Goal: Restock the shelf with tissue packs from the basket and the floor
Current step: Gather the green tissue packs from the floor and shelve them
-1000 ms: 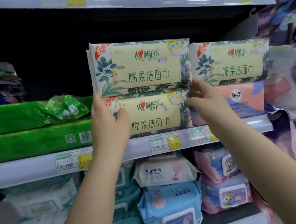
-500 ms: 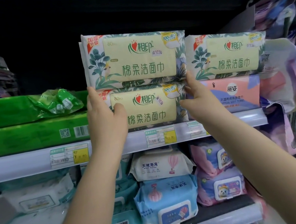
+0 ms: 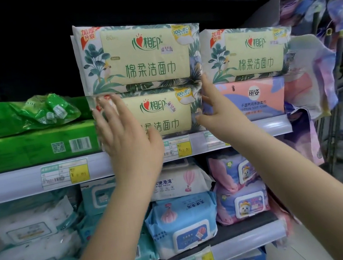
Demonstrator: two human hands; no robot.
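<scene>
Lower leaf-print tissue pack [image 3: 164, 113]: lies flat on the middle shelf [image 3: 20, 182], at the bottom of a stack of two; its left end is behind the left hand, its right end meets the right hand.
Upper leaf-print tissue pack [image 3: 141, 55]: sits directly on the lower one, edges roughly in line, label facing out; neither hand covers it.
Left hand [image 3: 126, 138]: fingers straight and spread, palm toward the front face of the lower pack, covering its left part; blurred, so contact cannot be told for certain.
Right hand [image 3: 218, 110]: fingers extended and upward, lying along the seam between the lower pack's right end and the pink pack; nothing is gripped.
Third leaf-print tissue pack [image 3: 247, 52]: just to the right of the stack, resting on the pink pack.
Pink cotton soft towel pack [image 3: 253, 99]: on the middle shelf, touching the lower pack's right end.
Count, leaf-print packs: three.
Count, pink packs: one.
Green flat packs [image 3: 33, 148]: two, stacked at the left of the same shelf, with a crumpled green bag [image 3: 50, 108] on top.
Price tags [image 3: 65, 174]: three visible along the shelf's front rail, with yellow panels.
Lower shelf [image 3: 246, 242]: wet-wipe packs in several piles; a white one over a blue one [image 3: 182, 222] in the middle, two pink-and-purple ones [image 3: 239, 188] at right, pale and teal ones at left.
Far right: patterned fabric items [image 3: 315, 71] hanging beside the shelving.
</scene>
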